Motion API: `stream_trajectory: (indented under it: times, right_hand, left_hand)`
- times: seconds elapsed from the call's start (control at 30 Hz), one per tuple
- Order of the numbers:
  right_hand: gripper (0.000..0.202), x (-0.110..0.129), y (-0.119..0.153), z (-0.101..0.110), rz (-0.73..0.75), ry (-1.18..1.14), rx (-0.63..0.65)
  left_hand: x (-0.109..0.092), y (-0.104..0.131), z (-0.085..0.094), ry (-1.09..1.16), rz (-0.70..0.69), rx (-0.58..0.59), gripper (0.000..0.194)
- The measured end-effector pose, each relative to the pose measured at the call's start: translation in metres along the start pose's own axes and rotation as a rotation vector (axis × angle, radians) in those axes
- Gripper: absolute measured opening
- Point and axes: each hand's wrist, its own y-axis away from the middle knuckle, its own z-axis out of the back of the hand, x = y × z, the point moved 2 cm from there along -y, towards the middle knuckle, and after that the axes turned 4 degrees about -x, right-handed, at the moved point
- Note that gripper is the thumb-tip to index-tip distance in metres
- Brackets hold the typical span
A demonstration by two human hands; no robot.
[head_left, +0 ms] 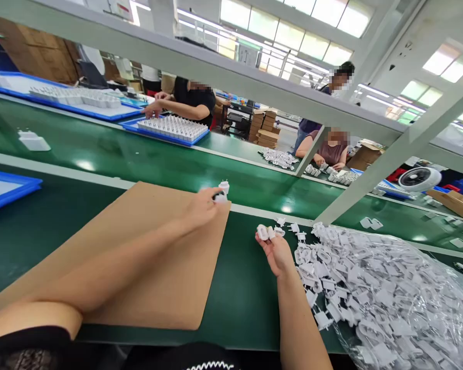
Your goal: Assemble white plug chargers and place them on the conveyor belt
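Note:
My left hand (200, 209), slightly blurred, reaches over the far right corner of a brown cardboard sheet (158, 257). Its fingers are closed on a white plug adapter (224, 187) whose prongs point up; a small dark patch shows by the fingertips. To the right, my right hand (278, 254) is turned palm up, its fingers curled around a white plastic plug shell (262, 232). Several loose white plug parts (301, 237) lie just beyond that hand. A large heap of similar white plug parts (355, 277) spreads beside my right forearm, partly in a clear plastic bag (447, 298).
Past the pale rail runs a green conveyor belt (170, 159) carrying a white adapter (34, 141) and flat white pieces (371, 223). A blue-rimmed tray (13, 192) sits at left. Slanting metal posts (374, 169) cross the view. Co-workers sit opposite, near a tray of upright plugs (173, 127).

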Motion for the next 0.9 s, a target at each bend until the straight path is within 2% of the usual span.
stream_trajectory:
  times: [0.1, 0.17, 0.27, 0.4, 0.47, 0.57, 0.63, 0.83, 0.9]
  right_hand:
    - [0.044, 0.002, 0.002, -0.004, -0.046, -0.063, 0.054]
    - [0.042, 0.004, 0.005, -0.007, -0.066, -0.106, 0.081]
    - [0.041, 0.004, 0.008, -0.009, -0.052, -0.089, 0.096]
    - [0.046, -0.004, 0.005, -0.008, 0.054, 0.101, 0.083]
    - [0.05, -0.008, 0.004, -0.007, 0.134, 0.187, 0.057]
    - [0.044, -0.01, 0.006, -0.008, 0.308, 0.317, 0.046]
    - [0.038, -0.007, 0.011, -0.01, 0.433, 0.426, 0.076]
    - [0.035, 0.011, 0.028, -0.018, 0.838, 0.776, 0.105]
    - [0.038, 0.012, 0.03, -0.022, 0.928, 0.864, 0.146]
  left_hand:
    - [-0.039, 0.04, -0.022, 0.168, -0.14, 0.229, 0.04]
    - [-0.051, 0.059, -0.035, 0.207, -0.201, 0.329, 0.04]
    - [-0.05, 0.074, -0.05, 0.213, -0.209, 0.405, 0.041]
    - [-0.039, 0.08, -0.059, 0.301, -0.111, 0.446, 0.052]
    - [-0.037, 0.081, -0.06, 0.361, -0.049, 0.435, 0.053]
    - [-0.037, 0.079, -0.06, 0.399, -0.031, 0.446, 0.033]
    - [-0.038, 0.078, -0.059, 0.405, -0.045, 0.457, 0.026]
    - [-0.035, 0.076, -0.06, 0.395, -0.056, 0.459, 0.025]
    - [-0.034, 0.076, -0.061, 0.397, -0.07, 0.457, 0.023]
